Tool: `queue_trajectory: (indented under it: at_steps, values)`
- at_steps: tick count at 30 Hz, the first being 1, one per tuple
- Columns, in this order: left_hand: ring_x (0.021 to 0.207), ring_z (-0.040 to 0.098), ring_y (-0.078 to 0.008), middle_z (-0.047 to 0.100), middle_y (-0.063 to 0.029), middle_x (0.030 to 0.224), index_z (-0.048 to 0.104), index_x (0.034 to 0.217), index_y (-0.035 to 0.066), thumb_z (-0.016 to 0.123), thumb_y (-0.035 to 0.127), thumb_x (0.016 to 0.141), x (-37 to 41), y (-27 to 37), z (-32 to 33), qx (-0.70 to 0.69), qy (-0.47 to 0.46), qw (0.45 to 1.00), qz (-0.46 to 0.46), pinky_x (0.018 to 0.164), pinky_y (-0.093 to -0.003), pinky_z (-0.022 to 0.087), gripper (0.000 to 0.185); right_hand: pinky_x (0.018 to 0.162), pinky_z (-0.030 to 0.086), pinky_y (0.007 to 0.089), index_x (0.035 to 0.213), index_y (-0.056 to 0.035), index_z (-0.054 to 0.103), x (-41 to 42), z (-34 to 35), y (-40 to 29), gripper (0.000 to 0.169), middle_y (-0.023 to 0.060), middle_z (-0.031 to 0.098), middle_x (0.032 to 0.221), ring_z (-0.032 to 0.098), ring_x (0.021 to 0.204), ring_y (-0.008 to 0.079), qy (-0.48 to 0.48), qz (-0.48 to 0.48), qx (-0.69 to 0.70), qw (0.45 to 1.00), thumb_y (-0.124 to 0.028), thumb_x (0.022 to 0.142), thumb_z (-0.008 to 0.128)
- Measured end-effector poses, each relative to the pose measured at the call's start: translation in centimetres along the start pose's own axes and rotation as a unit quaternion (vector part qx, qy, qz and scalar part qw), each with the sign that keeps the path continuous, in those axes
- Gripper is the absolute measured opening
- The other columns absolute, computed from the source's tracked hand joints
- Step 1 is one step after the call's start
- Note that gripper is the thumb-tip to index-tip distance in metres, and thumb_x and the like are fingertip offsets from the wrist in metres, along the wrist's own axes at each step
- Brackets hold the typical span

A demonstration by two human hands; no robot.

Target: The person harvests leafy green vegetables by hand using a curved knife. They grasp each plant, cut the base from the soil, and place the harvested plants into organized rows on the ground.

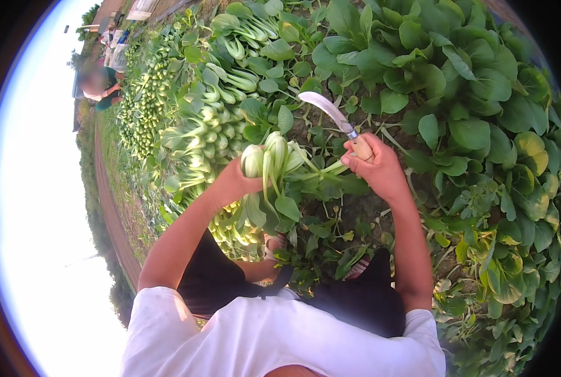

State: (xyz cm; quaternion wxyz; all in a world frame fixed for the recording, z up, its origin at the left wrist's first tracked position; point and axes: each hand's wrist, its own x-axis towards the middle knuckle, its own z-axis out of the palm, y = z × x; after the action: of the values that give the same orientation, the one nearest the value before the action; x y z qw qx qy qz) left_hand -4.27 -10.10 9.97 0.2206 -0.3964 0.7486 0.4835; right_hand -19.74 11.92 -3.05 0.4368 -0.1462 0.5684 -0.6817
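Note:
My left hand [242, 181] grips a few heads of bok choy [275, 153], their pale bases pointing up and away from me and leaves hanging below. In my right hand [377, 165] is a sickle-shaped harvesting knife with a short wooden handle [362, 148]. Its curved steel blade [327, 109] points up and to the left, apart from the plants in my left hand. The fingers of my right hand also hold a green leaf stalk [334, 168] that runs toward the bunch. Leaves partly hide the fingers of my left hand.
Cut bok choy [217, 127] lies in piles to the left, with more rows [144, 108] beyond. Uncut leafy plants [468, 94] stand thickly to the right. Another person [96, 85] crouches at the far left, near pale crates [119, 57]. My feet rest among low leaves.

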Motion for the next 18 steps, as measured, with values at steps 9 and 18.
queue_trajectory:
  at_steps: [9, 18]
  values:
    - [0.094, 0.059, -0.0138, 0.062, -0.0052, 0.106, 0.052, 0.121, 0.002, 0.078, 0.014, 0.072, 2.0, 0.8, 1.9, -0.107, -0.014, 0.994, 0.013, 0.087, -0.0299, 0.047, 0.057, 0.057, 0.047, 0.0294, 0.094, -0.0030, 0.055, -1.3, 1.4, 0.5, 0.021, 0.0031, 0.055, 0.076, 0.056, 0.065, 0.0106, 0.074, 0.019, -0.093, 0.993, -0.013, 0.081, 0.068]
    - [0.092, 0.060, -0.0144, 0.063, -0.0063, 0.104, 0.053, 0.121, 0.001, 0.075, 0.013, 0.072, 2.6, 1.5, 1.6, -0.137, -0.086, 0.987, -0.020, 0.086, -0.0297, 0.048, 0.055, 0.062, 0.048, 0.0292, 0.112, -0.0057, 0.058, -0.5, 2.2, 3.1, 0.030, 0.0041, 0.056, 0.080, 0.056, 0.067, 0.0150, 0.032, 0.033, 0.124, 0.991, -0.008, 0.083, 0.061]
